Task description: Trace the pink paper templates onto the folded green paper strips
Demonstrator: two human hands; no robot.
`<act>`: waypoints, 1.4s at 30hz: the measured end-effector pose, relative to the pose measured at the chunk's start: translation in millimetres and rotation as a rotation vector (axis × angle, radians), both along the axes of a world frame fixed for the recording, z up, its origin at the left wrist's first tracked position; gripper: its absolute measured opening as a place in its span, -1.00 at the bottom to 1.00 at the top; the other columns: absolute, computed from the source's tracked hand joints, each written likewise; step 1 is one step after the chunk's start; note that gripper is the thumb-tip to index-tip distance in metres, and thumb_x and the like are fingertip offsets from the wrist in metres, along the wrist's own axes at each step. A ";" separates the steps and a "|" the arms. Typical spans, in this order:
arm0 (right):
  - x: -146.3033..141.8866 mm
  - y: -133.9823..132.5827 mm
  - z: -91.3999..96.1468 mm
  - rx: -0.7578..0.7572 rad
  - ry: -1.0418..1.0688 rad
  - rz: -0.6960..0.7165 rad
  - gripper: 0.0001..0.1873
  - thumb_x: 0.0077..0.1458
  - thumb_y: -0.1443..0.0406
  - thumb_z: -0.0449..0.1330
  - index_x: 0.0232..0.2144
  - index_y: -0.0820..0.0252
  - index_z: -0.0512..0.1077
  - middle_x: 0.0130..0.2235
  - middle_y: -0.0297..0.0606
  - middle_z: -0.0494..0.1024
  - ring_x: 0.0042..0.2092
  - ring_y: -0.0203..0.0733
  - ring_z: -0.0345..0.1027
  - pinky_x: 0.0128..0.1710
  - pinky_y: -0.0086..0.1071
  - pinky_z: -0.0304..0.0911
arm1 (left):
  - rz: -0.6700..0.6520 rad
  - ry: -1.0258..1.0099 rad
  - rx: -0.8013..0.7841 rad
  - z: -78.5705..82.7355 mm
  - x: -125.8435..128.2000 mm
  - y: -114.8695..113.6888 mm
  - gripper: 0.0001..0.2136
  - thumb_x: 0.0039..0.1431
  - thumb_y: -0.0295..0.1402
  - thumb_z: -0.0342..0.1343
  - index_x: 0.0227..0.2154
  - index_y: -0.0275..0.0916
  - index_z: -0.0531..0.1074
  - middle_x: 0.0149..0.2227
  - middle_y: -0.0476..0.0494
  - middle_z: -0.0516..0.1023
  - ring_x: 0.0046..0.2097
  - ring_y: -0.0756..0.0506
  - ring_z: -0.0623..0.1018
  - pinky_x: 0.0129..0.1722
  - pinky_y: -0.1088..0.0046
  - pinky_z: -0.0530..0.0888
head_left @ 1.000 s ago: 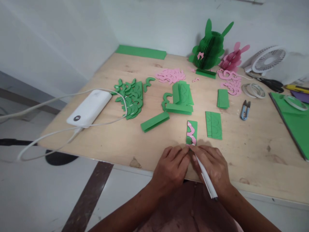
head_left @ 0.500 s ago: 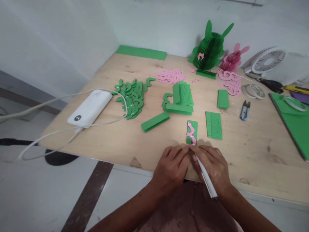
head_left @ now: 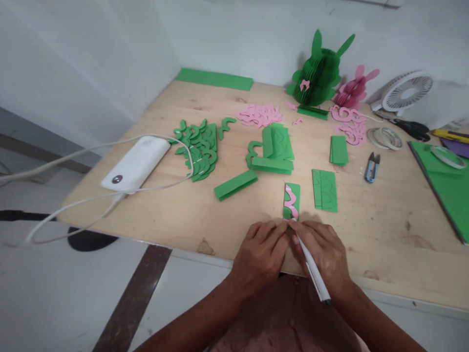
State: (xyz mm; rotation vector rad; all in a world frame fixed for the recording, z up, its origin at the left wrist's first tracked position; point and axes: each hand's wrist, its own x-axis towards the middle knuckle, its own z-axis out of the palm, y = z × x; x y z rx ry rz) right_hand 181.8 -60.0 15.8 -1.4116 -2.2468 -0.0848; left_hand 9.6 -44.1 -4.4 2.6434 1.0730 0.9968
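One pink cutout point(head_left: 291, 197) lies on green card point(head_left: 297, 191) on the worktop point(head_left: 388, 210), left hand point(head_left: 260, 252) bunched at its near end, grip hidden, right hand point(head_left: 324, 252) pinching a white pen point(head_left: 312, 268); likely light, flexible, crease-prone, best pinned flat by edges.

Pen point(head_left: 313, 268): within the grip of the right hand point(head_left: 324, 249)
Template point(head_left: 292, 197): just ahead of the grip, on card point(head_left: 297, 190)
Power bank point(head_left: 137, 164): well left of the grip
Snips point(head_left: 372, 171): ahead, right

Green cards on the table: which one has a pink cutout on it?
The nearest card, at the left hand and right hand; the lined card beside it and others show no pink.
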 end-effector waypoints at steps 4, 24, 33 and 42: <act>0.7 0.3 -0.7 0.012 -0.010 -0.003 -0.71 0.26 0.38 0.04 -0.03 0.21 0.47 -0.23 -0.14 0.63 -0.20 -0.12 0.46 -0.23 -0.26 0.24 | 0.003 0.010 0.001 1.2 0.1 0.0 -0.77 0.28 -0.52 -0.12 -0.20 -0.37 0.46 -0.03 -0.27 0.54 -0.05 -0.17 0.46 -0.08 0.22 0.38; 2.5 8.1 11.0 -0.314 0.654 -0.112 -0.80 0.23 0.31 0.11 -0.14 0.10 0.50 -0.16 -0.20 0.62 -0.13 -0.12 0.51 -0.15 -0.26 0.42 | 0.001 0.019 0.007 1.8 -0.2 2.0 -0.82 0.25 -0.53 -0.07 -0.24 -0.34 0.44 -0.05 -0.24 0.55 -0.08 -0.16 0.45 -0.11 0.24 0.36; -4.5 25.0 13.1 -0.363 0.791 -0.221 -0.81 0.17 0.16 0.16 -0.36 0.13 0.44 -0.41 -0.29 0.58 -0.40 -0.20 0.48 -0.44 -0.40 0.40 | 0.003 0.036 0.015 1.1 -0.1 2.7 -0.81 0.27 -0.51 -0.06 -0.16 -0.34 0.43 -0.06 -0.23 0.55 -0.09 -0.15 0.45 -0.13 0.26 0.35; -7.4 26.4 8.7 -0.339 0.729 -0.214 -0.80 0.18 0.16 0.15 -0.38 0.15 0.44 -0.43 -0.29 0.55 -0.41 -0.21 0.46 -0.42 -0.38 0.39 | 0.015 0.058 0.023 1.5 0.7 2.7 -0.83 0.26 -0.51 -0.05 -0.23 -0.33 0.44 -0.08 -0.25 0.55 -0.11 -0.13 0.46 -0.13 0.27 0.36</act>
